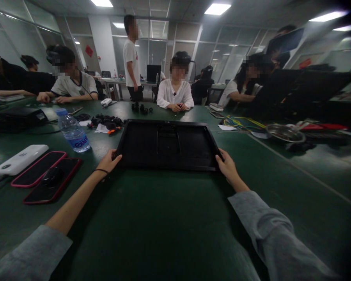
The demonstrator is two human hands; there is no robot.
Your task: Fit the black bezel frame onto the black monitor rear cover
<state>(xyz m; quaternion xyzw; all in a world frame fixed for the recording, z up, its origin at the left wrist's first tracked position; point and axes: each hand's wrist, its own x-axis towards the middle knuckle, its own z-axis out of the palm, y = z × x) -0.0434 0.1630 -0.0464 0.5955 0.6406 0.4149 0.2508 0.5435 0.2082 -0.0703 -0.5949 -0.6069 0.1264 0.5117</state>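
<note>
Both of my hands grip a wide, flat black monitor housing [137, 146] by its short sides, above or on the green table [152, 210]. It has a raised rim and a rectangular recess in the middle. My left hand [109, 162] is closed on the near left corner, thumb on top, fingers mostly hidden underneath. On the right side, near the front corner, my right hand [227, 166] is closed the same way. Whether the housing's underside touches the table I cannot tell.
To the left stand a water bottle [73, 130], a white power bank [20, 160] and two red-edged phones [39, 169], a black mouse [52, 176] on one. Dark cables [105, 121] lie behind. A metal bowl [285, 133] sits right. A person [175, 89] sits opposite.
</note>
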